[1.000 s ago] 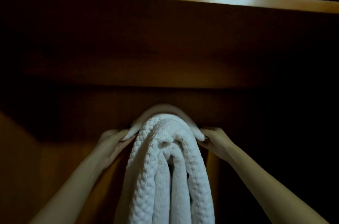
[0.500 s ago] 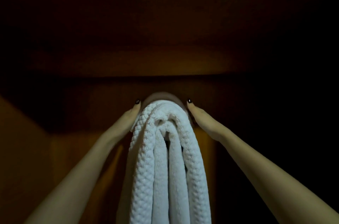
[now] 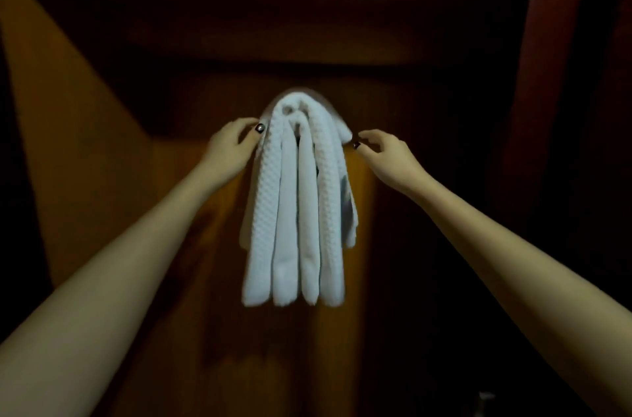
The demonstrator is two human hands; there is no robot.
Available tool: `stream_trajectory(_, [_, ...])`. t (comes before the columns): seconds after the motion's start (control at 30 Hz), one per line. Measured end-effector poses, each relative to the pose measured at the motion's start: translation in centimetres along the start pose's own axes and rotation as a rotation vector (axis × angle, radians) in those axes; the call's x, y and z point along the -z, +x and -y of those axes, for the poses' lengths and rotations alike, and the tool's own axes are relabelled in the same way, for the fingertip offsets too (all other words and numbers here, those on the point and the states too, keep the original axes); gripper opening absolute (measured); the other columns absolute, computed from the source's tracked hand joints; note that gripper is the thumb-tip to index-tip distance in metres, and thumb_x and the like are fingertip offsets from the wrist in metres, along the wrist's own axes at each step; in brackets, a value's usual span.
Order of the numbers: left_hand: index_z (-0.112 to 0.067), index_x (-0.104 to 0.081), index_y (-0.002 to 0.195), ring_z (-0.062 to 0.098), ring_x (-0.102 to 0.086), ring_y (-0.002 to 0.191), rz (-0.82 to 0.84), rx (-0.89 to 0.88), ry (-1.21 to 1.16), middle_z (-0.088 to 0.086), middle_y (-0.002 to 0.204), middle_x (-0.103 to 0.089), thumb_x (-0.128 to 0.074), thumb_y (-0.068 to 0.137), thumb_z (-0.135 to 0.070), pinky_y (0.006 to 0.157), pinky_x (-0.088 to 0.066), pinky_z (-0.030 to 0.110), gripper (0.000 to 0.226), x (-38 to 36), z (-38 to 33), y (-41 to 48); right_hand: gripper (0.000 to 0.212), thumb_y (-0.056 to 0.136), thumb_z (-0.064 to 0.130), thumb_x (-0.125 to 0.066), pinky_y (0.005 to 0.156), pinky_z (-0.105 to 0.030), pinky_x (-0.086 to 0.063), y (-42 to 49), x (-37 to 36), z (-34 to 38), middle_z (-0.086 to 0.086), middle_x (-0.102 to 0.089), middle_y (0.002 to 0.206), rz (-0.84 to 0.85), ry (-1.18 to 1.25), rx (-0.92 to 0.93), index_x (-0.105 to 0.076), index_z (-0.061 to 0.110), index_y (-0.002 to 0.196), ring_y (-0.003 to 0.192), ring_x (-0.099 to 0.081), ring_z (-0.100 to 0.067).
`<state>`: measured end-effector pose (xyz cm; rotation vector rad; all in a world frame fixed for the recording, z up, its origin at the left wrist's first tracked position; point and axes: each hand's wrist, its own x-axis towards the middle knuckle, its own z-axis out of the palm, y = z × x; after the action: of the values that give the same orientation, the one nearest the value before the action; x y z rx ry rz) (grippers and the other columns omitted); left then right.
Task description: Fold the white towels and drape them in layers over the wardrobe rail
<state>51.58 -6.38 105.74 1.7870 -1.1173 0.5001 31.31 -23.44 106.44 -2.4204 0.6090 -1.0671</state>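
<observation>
The white towels (image 3: 297, 197) hang in layers at the centre of the frame, over a rail which they hide. The left hand (image 3: 231, 144) rests its thumb on their upper left edge; whether it pinches, I cannot tell. The right hand (image 3: 383, 153), loosely curled, holds nothing just beside the right edge. This seems the final straightening; the next move probably calls only for evening the layers.

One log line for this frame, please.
towels: hanging in layered folds, rail hidden | left hand: thumb touching upper left edge | right hand: beside upper right edge | grips: unclear
</observation>
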Motion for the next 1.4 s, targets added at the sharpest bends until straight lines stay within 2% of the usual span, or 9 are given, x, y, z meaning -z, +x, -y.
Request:
stream_trajectory(0.17, [-0.005,-0.052,0.134,0.031,-0.047,0.125,0.071,0.058,0.083,0.019,0.134,-0.052,-0.048,0.100,-0.022,0.099,-0.033,0.030,0.038,-1.3,1.3,-11.5,0.055,0.100,0.032,-0.049,0.110,-0.036,-0.031,-9.7,-4.1,-2.0,-0.014,-0.036,0.152,0.175,-0.072,0.015,-0.035,0.010,0.148,0.140,-0.035,-0.027])
stream_trajectory(0.4, [-0.012,-0.044,0.142,0.029,-0.037,0.135,0.401,0.324,0.158,0.013,0.146,-0.042,-0.048,0.101,-0.028,0.110,-0.029,0.037,0.044,-6.8,6.5,-29.1,0.055,0.100,0.029,-0.051,0.114,-0.039,-0.029,-25.0,-13.0,-9.4,-0.015,-0.031,0.154,0.456,-0.100,-0.189,-0.032,0.011,0.149,0.141,-0.032,-0.030])
stream_trajectory(0.57, [-0.020,-0.032,0.149,0.024,-0.022,0.143,0.691,0.536,0.130,0.005,0.155,-0.028,-0.044,0.102,-0.034,0.115,-0.023,0.039,0.050,-11.1,9.7,-42.3,0.053,0.101,0.027,-0.050,0.112,-0.041,-0.033,-34.8,-20.1,-15.6,-0.018,-0.032,0.151,0.718,-0.162,-0.374,-0.034,0.009,0.148,0.138,-0.034,-0.033])
stream_trajectory(0.77, [-0.017,-0.035,0.147,0.029,-0.026,0.140,0.938,0.673,0.151,0.008,0.151,-0.033,-0.045,0.102,-0.030,0.113,-0.027,0.040,0.048,-17.0,15.2,-56.1,0.044,0.099,0.022,-0.050,0.100,-0.044,-0.041,-46.3,-28.7,-23.5,-0.021,-0.044,0.138,0.931,-0.201,-0.512,-0.043,0.006,0.139,0.124,-0.044,-0.039])
stream_trajectory(0.9, [-0.008,-0.046,0.140,0.034,-0.038,0.133,0.955,0.698,0.141,0.016,0.143,-0.045,-0.050,0.097,-0.025,0.110,-0.029,0.038,0.047,-22.4,19.5,-66.3,0.024,0.093,0.024,-0.054,0.080,-0.042,-0.044,-56.4,-35.9,-30.1,-0.023,-0.057,0.121,1.038,-0.195,-0.549,-0.056,0.010,0.112,0.101,-0.053,-0.042])
stream_trajectory(1.07, [0.005,-0.054,0.129,0.039,-0.049,0.123,0.973,0.681,0.088,0.025,0.129,-0.056,-0.061,0.093,-0.024,0.105,-0.032,0.039,0.047,-30.7,26.1,-81.5,0.061,0.087,0.048,-0.050,0.094,-0.039,-0.045,-70.4,-45.9,-38.4,-0.021,-0.059,0.129,1.051,-0.159,-0.657,-0.059,0.002,0.127,0.118,-0.053,-0.041])
stream_trajectory(1.17, [0.002,-0.054,0.130,0.039,-0.050,0.122,0.925,0.818,0.033,0.024,0.131,-0.056,-0.061,0.093,-0.025,0.104,-0.037,0.040,0.046,-36.1,30.7,-90.4,0.049,0.095,0.026,-0.062,0.101,-0.037,-0.040,-76.8,-51.4,-41.7,-0.021,-0.055,0.135,1.029,-0.073,-0.829,-0.052,-0.001,0.134,0.125,-0.050,-0.037])
stream_trajectory(1.3, [0.001,-0.053,0.130,0.034,-0.049,0.123,0.890,0.954,-0.014,0.024,0.127,-0.056,-0.059,0.094,-0.027,0.105,-0.036,0.037,0.046,-41.8,36.6,-100.2,0.050,0.096,0.023,-0.060,0.100,-0.036,-0.042,-83.3,-59.5,-47.1,-0.023,-0.058,0.129,0.993,-0.027,-0.940,-0.046,0.003,0.139,0.118,-0.057,-0.034])
stream_trajectory(1.4, [0.000,-0.052,0.129,0.032,-0.049,0.121,0.819,1.046,-0.002,0.023,0.119,-0.057,-0.058,0.096,-0.020,0.104,-0.037,0.040,0.039,-45.6,41.4,-106.5,0.051,0.094,0.023,-0.061,0.098,-0.039,-0.044,-87.5,-65.8,-52.2,-0.020,-0.057,0.132,0.854,-0.034,-1.024,-0.047,0.001,0.138,0.119,-0.055,-0.036])
